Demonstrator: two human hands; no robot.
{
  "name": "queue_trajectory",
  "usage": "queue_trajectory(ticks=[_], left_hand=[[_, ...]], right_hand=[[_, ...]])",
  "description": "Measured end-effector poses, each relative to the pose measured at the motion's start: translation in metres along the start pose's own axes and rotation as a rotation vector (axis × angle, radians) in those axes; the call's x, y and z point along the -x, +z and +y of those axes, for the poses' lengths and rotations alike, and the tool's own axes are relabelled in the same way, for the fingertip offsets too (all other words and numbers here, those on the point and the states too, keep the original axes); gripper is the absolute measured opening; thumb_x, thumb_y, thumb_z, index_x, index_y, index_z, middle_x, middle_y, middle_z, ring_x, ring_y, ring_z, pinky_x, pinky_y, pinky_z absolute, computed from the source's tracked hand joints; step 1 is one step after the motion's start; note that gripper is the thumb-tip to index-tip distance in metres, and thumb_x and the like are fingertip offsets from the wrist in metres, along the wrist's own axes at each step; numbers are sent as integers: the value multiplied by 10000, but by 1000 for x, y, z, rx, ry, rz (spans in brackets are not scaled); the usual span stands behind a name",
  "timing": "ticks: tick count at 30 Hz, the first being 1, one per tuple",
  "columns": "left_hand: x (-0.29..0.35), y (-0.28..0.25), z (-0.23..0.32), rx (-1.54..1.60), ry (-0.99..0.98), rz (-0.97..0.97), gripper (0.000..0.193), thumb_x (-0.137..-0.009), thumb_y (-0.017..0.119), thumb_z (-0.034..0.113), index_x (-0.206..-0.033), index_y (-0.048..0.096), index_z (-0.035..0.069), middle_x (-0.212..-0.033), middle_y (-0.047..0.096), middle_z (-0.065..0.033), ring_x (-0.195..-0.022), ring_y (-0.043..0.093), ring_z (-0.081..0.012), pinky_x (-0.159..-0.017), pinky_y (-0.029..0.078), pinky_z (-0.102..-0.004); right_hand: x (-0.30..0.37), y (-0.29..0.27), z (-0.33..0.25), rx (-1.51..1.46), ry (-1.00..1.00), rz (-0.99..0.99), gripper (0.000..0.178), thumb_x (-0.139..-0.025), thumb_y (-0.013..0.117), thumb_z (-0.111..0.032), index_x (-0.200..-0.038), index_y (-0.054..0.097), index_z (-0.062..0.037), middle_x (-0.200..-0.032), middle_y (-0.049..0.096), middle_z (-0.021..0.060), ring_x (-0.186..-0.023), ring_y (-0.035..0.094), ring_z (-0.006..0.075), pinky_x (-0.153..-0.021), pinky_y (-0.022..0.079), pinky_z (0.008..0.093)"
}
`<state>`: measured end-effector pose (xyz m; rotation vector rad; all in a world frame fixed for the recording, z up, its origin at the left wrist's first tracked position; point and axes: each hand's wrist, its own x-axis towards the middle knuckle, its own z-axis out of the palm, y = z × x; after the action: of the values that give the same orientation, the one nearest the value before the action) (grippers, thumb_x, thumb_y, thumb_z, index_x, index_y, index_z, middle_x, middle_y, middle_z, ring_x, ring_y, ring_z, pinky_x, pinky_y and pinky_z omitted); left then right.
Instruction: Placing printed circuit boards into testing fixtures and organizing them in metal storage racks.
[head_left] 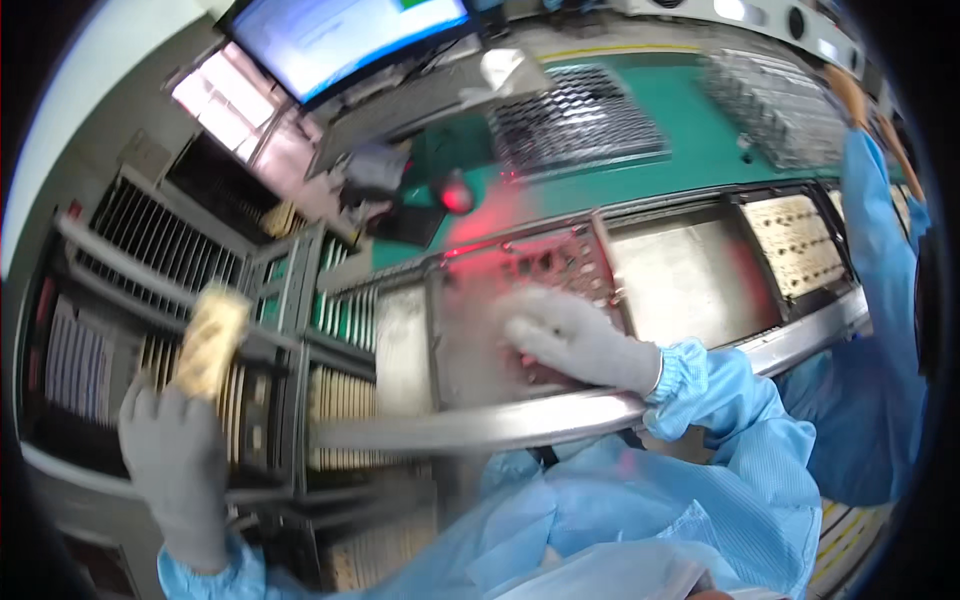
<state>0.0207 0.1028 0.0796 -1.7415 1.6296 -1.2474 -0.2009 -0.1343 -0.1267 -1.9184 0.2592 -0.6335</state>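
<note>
My left hand, in a grey glove, is closed around the lower end of a pale yellow board with darker patches. The board stands up, tilted, in front of a slotted rack on the left. Over a red-lit board on the conveyor line hovers my grey-gloved right hand. Its fingers reach left, somewhat blurred, and look apart with nothing between them. Whether they touch the board I cannot tell.
A metal rail runs along the conveyor's near edge. Beyond lie a green mat, a black patterned tray, stacked clear trays and a monitor. A co-worker's blue sleeve is at right, beside another yellow board.
</note>
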Motion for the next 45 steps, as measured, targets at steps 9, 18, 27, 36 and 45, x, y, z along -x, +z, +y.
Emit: queue_trajectory(ticks=[9, 18, 27, 36, 45], left_hand=[[-66, 78, 150, 683, 402, 459, 83, -683, 625, 221, -709, 635, 143, -730, 601, -20, -757, 625, -198, -902, 525, -377], [-83, 144, 197, 1055, -99, 378, 292, -683, 755, 297, -864, 661, 87, -835, 643, -81, -774, 604, -277, -663, 505, -384], [-57, 215, 219, 863, -557, 342, 910, -809, 732, 397, -1474, 264, -11, -1407, 415, -165, -1329, 377, -338, -1156, 205, -568], [-63, 211, 228, 1032, -581, 168, 869, -836, 698, 383, -1489, 262, 11, -1429, 405, -167, -1360, 344, -317, -1171, 187, -538], [-61, 212, 236, 975, -590, 148, 719, -896, 570, 395, -1443, 328, -5, -1478, 355, -130, -1370, 330, -297, -1154, 204, -541]], right_hand=[[8, 62, -21, -668, 258, 259, 506, -1016, 519, -324, -1395, 441, 4, -1301, 568, 84, -1181, 543, 167, -1007, 439, 346], [-1, 6, 11, -1037, 278, 216, 530, -1007, 537, -222, -1452, 338, -12, -1408, 485, 136, -1269, 516, 266, -1080, 445, 413], [-18, -17, 58, -1112, 249, 244, 492, -1041, 417, -181, -1445, 278, 64, -1258, 569, 253, -842, 662, 196, -1125, 407, 482], [-17, -28, 52, -1033, 124, 261, 573, -1005, 485, -223, -1489, 262, -13, -1474, 419, 156, -1366, 424, 295, -1102, 399, 514], [-51, -50, 104, -1164, 277, 240, 720, -978, 422, -604, -1435, 439, -47, -1390, 547, 102, -1222, 561, 227, -1063, 436, 390]])
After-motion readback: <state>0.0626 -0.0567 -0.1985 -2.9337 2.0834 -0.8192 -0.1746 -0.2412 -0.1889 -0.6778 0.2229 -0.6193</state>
